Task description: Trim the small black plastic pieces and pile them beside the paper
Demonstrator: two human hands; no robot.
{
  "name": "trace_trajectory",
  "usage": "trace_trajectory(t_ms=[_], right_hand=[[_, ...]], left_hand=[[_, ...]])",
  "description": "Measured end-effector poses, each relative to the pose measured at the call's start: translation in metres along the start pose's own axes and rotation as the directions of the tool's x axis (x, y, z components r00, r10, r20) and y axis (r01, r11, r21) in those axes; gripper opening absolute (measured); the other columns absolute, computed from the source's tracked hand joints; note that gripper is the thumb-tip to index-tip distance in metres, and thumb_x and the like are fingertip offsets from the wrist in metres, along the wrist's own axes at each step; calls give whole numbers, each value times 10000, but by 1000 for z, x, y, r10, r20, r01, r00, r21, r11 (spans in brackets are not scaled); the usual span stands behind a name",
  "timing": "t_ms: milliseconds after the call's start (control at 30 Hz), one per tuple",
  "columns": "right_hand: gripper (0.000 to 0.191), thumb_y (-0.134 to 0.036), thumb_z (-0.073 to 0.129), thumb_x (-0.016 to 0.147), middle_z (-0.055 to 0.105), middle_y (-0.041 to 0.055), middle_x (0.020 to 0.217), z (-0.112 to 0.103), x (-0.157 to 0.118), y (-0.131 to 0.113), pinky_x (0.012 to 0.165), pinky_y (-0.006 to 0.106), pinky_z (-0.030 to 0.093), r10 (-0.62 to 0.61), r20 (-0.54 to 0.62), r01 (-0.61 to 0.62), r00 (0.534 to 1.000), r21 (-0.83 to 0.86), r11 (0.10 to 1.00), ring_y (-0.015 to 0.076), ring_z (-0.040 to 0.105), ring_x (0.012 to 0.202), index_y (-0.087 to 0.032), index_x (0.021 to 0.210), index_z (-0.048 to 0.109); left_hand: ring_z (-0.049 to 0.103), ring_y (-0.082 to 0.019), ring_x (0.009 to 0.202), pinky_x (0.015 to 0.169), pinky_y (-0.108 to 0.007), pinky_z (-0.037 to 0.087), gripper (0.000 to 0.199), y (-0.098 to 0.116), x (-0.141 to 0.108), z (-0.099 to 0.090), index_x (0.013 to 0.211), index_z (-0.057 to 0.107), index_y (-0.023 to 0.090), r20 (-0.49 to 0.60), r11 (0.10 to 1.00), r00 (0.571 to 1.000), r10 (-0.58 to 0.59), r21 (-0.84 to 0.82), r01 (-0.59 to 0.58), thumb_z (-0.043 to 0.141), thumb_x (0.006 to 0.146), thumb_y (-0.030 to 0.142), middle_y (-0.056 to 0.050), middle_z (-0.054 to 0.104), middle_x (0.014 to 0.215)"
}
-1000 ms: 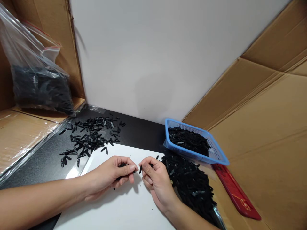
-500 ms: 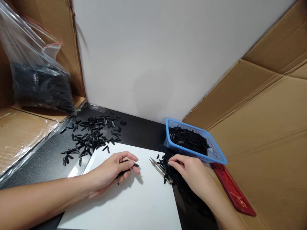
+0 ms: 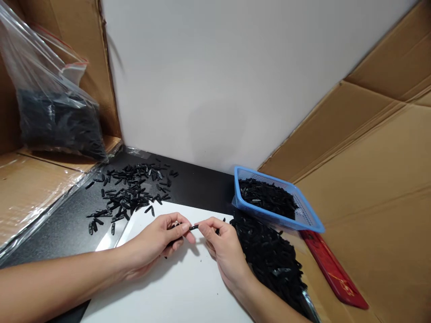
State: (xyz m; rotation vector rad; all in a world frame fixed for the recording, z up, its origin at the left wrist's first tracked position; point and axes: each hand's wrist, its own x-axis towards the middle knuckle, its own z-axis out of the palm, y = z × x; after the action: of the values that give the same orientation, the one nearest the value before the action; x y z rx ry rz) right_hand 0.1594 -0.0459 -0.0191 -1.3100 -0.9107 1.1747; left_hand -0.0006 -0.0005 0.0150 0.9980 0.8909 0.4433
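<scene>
Over the white board [image 3: 188, 287], my left hand [image 3: 161, 237] pinches one end of a small, narrow black piece [image 3: 194, 227] between thumb and forefinger. More black shows under its curled fingers. My right hand [image 3: 222, 246] comes in from the other side, thumb and fingertips closed on the piece's right end. A bit of black also shows behind the right fingers; I cannot tell what it is. Right of this hand spreads a large heap of similar black pieces [image 3: 269, 255]. Loose black pieces [image 3: 129, 197] lie scattered beyond the left hand.
A blue mesh basket [image 3: 237, 186] of black pieces stands at the back right. Beside it lies a flat red object [image 3: 336, 273]. A clear bag [image 3: 60, 121] of dark contents rests on cardboard at left. Cardboard [image 3: 370, 170] and a white wall [image 3: 208, 80] border the dark tabletop.
My right hand has moved left from the edge of the black heap to the piece in my left hand and grips its end. The metal thread snips are now hidden from sight.
</scene>
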Motion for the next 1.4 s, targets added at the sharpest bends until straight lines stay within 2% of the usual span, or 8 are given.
trace_trajectory(t_ms=[167,400,633,800,933,1067,1167,1400], right_hand=[[280,-420,750,701,266,-99,451,-8,2,3,397,242,98,39,24,-41,999,49,998,63,146,418,-154,787,728],[262,-400,733,722,269,-96,455,-13,3,3,407,244,118,17,33,-18,999,42,999,63,159,416,-164,836,746],[244,-374,729,733,267,-97,469,-13,2,2,400,241,99,19,37,-20,999,54,998,58,151,416,-160,847,741],[261,-368,735,731,263,-104,465,-13,3,4,388,229,96,18,51,-22,999,73,997,53,150,415,-144,866,727],[209,-378,696,770,296,-110,475,-12,2,-1,378,205,88,68,96,-92,993,270,958,43,137,400,-180,772,629],[327,-421,582,834,460,-64,520,-10,-1,-5,371,183,110,132,204,-212,970,440,872,36,204,386,-185,637,471],[335,-454,611,832,516,-53,546,-6,-4,-2,363,169,99,153,224,-232,962,391,891,23,206,380,-178,681,495],[308,-352,819,651,414,-99,548,1,-7,3,340,158,107,140,161,-187,977,329,926,-6,225,363,-162,744,594]], left_hand=[[299,-54,488,449,-219,148,284,0,6,-2,856,640,159,-54,999,998,-20,-32,18,689,744,416,45,561,642],[307,-55,499,458,-207,178,320,1,9,-2,933,598,172,-60,999,998,-27,-32,25,687,757,424,24,629,725],[273,-66,487,454,-208,171,275,-2,9,-3,826,584,174,-26,1000,1000,4,-4,-4,679,778,428,77,484,530],[262,-64,479,448,-211,152,282,-2,9,-4,790,609,161,-39,1000,999,-6,6,6,665,790,438,83,418,491],[251,-64,470,448,-215,150,313,-4,10,-4,755,616,154,-43,1000,999,-15,11,16,651,793,462,78,412,480],[252,-66,468,448,-213,161,315,-4,10,-4,739,611,156,-36,1000,999,-11,7,12,662,782,464,77,414,474],[255,-68,472,445,-208,164,296,-4,9,-4,744,594,163,-31,1000,1000,0,-11,0,688,765,443,79,438,482],[250,-65,474,441,-201,168,282,-4,5,-2,742,580,165,-1,1000,1000,3,-22,-3,689,771,424,80,448,494]])
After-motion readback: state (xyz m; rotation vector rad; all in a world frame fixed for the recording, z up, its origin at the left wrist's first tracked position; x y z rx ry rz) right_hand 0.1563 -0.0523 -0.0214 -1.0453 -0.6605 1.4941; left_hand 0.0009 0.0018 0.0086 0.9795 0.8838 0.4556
